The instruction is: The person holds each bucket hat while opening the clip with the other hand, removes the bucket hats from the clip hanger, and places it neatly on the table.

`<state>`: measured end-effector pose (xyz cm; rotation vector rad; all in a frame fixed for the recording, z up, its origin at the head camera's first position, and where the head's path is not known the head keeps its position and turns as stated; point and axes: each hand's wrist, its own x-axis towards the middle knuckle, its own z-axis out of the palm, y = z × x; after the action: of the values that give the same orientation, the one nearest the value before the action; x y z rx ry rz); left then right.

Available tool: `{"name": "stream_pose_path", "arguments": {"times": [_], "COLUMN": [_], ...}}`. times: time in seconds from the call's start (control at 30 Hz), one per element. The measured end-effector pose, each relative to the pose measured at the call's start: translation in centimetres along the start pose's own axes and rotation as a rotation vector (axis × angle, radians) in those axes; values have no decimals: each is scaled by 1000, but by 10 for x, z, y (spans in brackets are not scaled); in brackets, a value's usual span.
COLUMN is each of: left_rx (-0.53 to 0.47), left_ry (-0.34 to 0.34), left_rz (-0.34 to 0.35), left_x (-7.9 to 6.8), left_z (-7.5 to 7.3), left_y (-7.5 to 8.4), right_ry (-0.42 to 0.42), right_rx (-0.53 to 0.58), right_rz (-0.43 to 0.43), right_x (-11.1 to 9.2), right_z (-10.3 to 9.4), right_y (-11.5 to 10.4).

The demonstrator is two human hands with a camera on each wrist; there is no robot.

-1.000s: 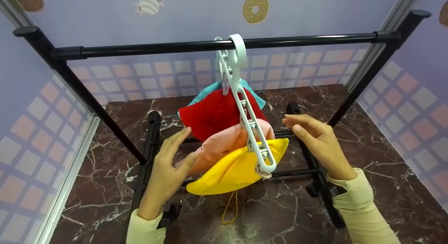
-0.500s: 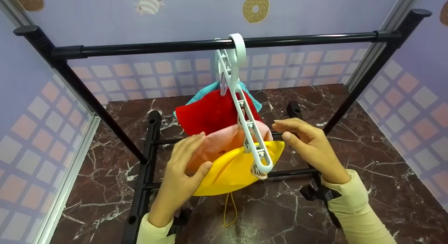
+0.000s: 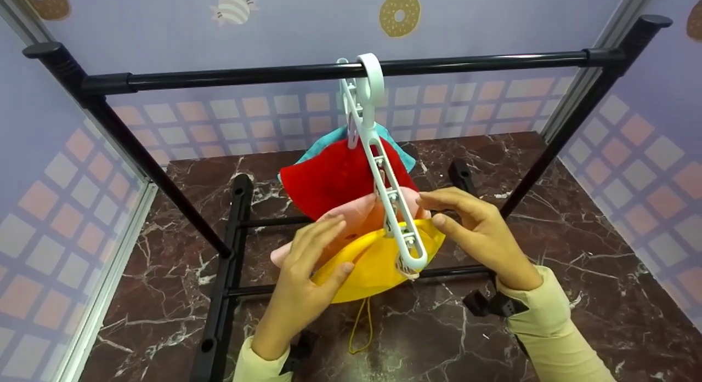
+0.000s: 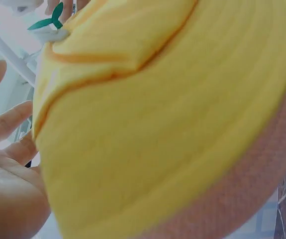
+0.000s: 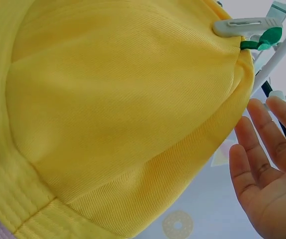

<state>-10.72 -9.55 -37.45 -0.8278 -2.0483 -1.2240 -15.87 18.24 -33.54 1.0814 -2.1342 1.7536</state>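
Note:
A yellow bucket hat (image 3: 362, 272) hangs from a clip (image 5: 242, 27) on the front end of a white hanger (image 3: 389, 187). A green sprout (image 5: 264, 40) sits at its crown beside the clip, and a yellow cord (image 3: 359, 327) dangles below. Behind it hang a pink hat (image 3: 356, 215), a red hat (image 3: 334, 176) and a blue one (image 3: 323, 141), mostly hidden. My left hand (image 3: 307, 278) lies along the yellow hat's left side, fingers extended and thumb over its edge. On the other side, my right hand (image 3: 477, 231) has its fingertips right at the pink and yellow hats, fingers loosely bent.
The hanger's hook loops over the black top bar (image 3: 247, 77) of a clothes rack, with a black post on each side. Lower rack bars (image 3: 455, 271) run beneath the hats above a dark marbled floor (image 3: 428, 327). Purple patterned walls (image 3: 493, 20) enclose three sides.
My left hand has moved right, from beside the hats to over the yellow hat's left side. My right hand has come left toward the hats. The hats and hanger have swayed slightly.

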Motion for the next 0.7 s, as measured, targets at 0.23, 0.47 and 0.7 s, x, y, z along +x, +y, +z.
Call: {"name": "stream_pose_path", "arguments": {"times": [0.23, 0.47, 0.7], "left_rx": [29, 78, 93], "left_ry": [-21, -33, -22], "left_rz": [-46, -104, -112], "left_x": [1, 5, 9], "left_z": [7, 11, 13], "left_y": [4, 8, 10], "right_ry": [-35, -68, -76], "right_rx": [-25, -28, -10], "right_rz": [-5, -74, -117], "right_x": [3, 8, 12], "right_z": [8, 15, 21], "right_y": [-4, -6, -8]}}
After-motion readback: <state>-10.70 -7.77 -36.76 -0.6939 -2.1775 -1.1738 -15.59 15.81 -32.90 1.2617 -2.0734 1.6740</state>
